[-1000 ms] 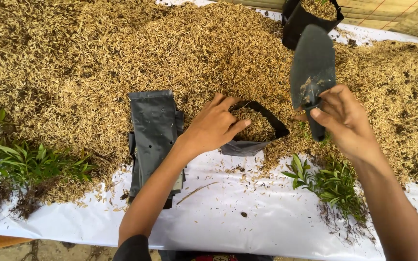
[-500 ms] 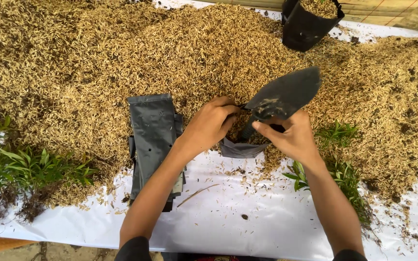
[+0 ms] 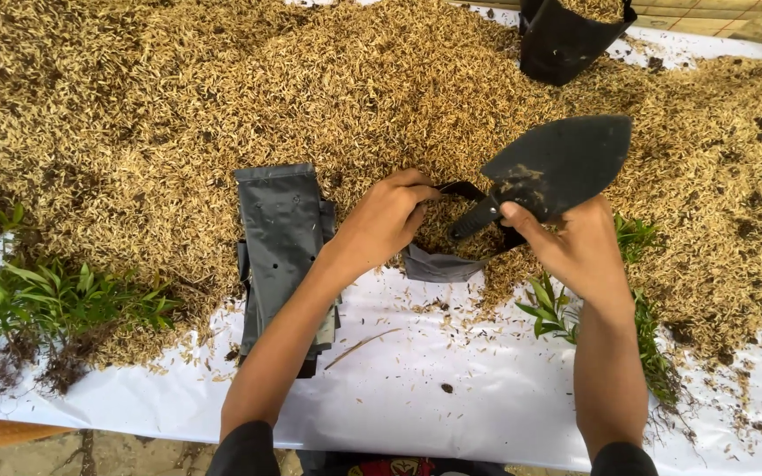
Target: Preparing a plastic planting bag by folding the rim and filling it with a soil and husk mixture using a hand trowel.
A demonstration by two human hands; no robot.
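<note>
Spread across the white sheet [image 3: 487,405], the great heap of straw-coloured husk [image 3: 222,97] took up nearly everything you looked down on, running off the top and both sides of the view. At its far edge stood a filled black grow bag [image 3: 566,44], cut off by the upper border so that its contents barely showed. Nearer you, a flat stack of empty grey bags [image 3: 280,256] lay half on the husk, half on the sheet, just beside your left forearm. Clumps of green seedlings [image 3: 63,300] sat at the left with soil on their roots, and more seedlings [image 3: 637,291] lay partly hidden behind your right wrist.

Between your hands sat the small open bag [image 3: 451,256], on the heap's near edge. Your left hand [image 3: 390,220] was curled over its rim, fingers closed on the plastic and holding the mouth open. Your right hand [image 3: 575,247] was closed around the handle of the black trowel [image 3: 557,167].

A second before, you had held that trowel upright and well away to the right, blade pointing up. Half a second before, it had swung over the bag, and now it lay lower and flatter, blade out to the right, handle end over the mouth. I judged that a scoop had just been tipped in, though the fill level was mostly hidden by your left fingers and the trowel handle. The blade carried only a dusting of husk.
</note>
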